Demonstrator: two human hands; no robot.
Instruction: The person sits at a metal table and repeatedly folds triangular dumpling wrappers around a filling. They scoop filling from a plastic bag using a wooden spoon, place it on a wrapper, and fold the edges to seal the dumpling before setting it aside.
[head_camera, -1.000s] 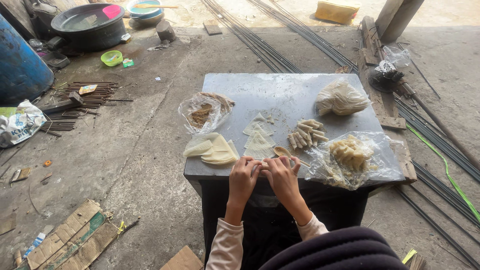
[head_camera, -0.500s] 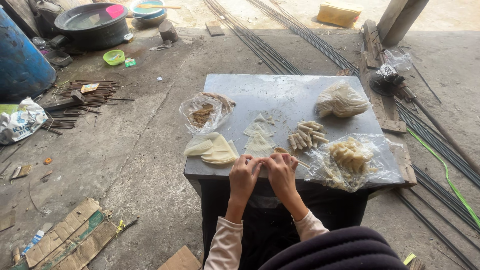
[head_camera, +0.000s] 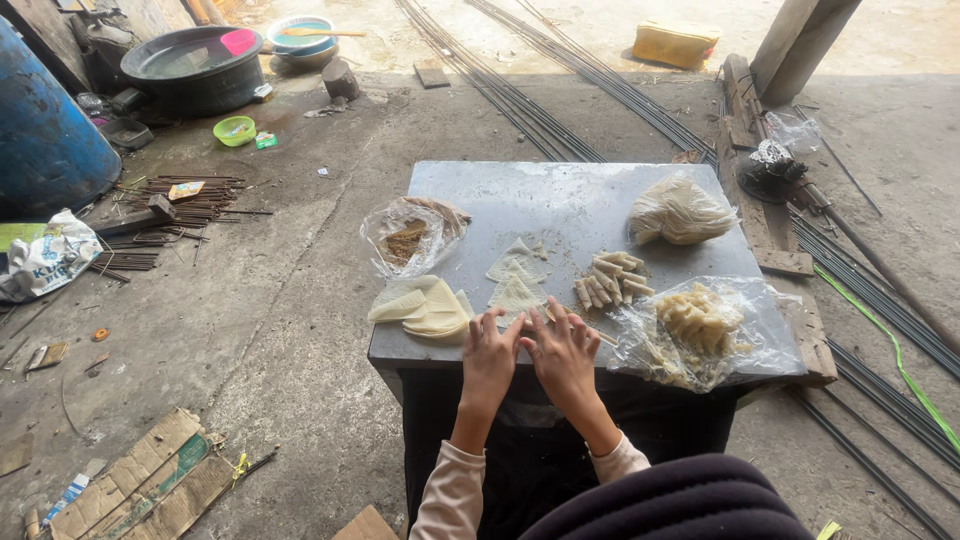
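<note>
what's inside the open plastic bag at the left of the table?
The plastic bag holds a small heap of brown crumbly filling, seen through its open top. The crumpled plastic hides how deep the heap goes. The bag lies on the grey table, apart from both hands.

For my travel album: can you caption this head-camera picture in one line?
Both hands, left hand and right hand, press a wrapper at the near edge of a grey table beside finished rolls.

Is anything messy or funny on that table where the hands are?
Mostly tidy. One clear plastic sheet holding pale food pieces hangs over the grey table at its right edge. Both hands, left hand and right hand, press flat near the front edge.
</note>
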